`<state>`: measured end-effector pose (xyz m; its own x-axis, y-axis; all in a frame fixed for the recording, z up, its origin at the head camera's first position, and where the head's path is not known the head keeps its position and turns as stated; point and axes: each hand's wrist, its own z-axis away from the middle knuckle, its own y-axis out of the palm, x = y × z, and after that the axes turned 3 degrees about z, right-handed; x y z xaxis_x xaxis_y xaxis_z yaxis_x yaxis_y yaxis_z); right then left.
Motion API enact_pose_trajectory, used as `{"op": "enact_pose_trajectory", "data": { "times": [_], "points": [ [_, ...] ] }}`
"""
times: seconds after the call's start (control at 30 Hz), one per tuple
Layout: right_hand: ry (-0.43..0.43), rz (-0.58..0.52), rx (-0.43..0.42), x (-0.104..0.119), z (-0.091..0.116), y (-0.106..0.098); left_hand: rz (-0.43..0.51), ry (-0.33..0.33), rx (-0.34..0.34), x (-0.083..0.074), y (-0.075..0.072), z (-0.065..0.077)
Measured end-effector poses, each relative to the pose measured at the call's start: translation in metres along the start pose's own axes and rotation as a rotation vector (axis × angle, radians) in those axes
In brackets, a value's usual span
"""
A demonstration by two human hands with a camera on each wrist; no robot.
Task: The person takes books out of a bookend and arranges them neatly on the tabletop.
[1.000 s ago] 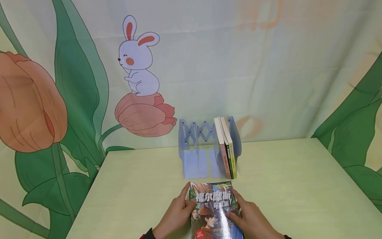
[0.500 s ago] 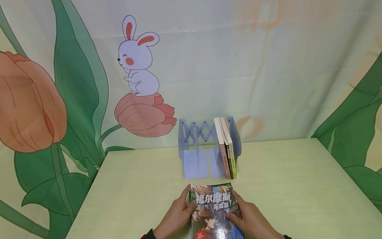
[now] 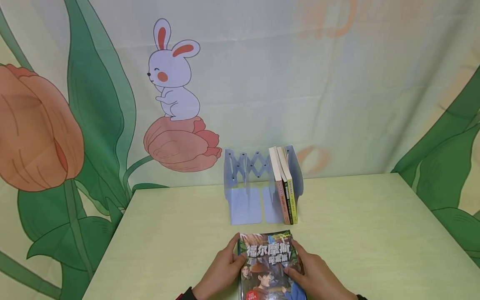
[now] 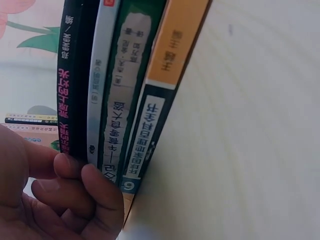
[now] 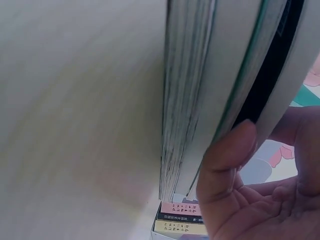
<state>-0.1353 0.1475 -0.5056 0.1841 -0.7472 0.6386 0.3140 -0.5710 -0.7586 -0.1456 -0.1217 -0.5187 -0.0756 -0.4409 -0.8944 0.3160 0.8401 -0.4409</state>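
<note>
A stack of several books is between my two hands at the near edge of the view. The glossy cover on top shows large white characters and a figure in a brown hat. My left hand grips the left side, its thumb on the cover's edge; in the left wrist view curled fingers press against the spines. My right hand holds the opposite side, thumb over the cover. In the right wrist view this hand lies against the page edges. The undersides of the books are hidden.
Behind the stack, a light blue expandable book rack stands on the pale green table. Three thin books lean upright in its right section. A printed cloth with a rabbit and tulips hangs at the back.
The stack has shifted slightly toward me and tilted a little, and the bright glare on its cover has faded. Both hands keep their grip.
</note>
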Motion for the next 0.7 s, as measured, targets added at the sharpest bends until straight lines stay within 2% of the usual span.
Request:
{"op": "enact_pose_trajectory", "data": {
  "times": [0.33,0.7],
  "points": [
    [-0.041,0.021,0.002,-0.0052,0.0000,0.0011,-0.068,-0.004,-0.008,0.0027,0.0020,-0.0016],
    [-0.001,0.001,0.027,-0.0024,-0.0004,0.0004,-0.053,-0.029,0.008,-0.0001,-0.0006,-0.0005]
  ]
}}
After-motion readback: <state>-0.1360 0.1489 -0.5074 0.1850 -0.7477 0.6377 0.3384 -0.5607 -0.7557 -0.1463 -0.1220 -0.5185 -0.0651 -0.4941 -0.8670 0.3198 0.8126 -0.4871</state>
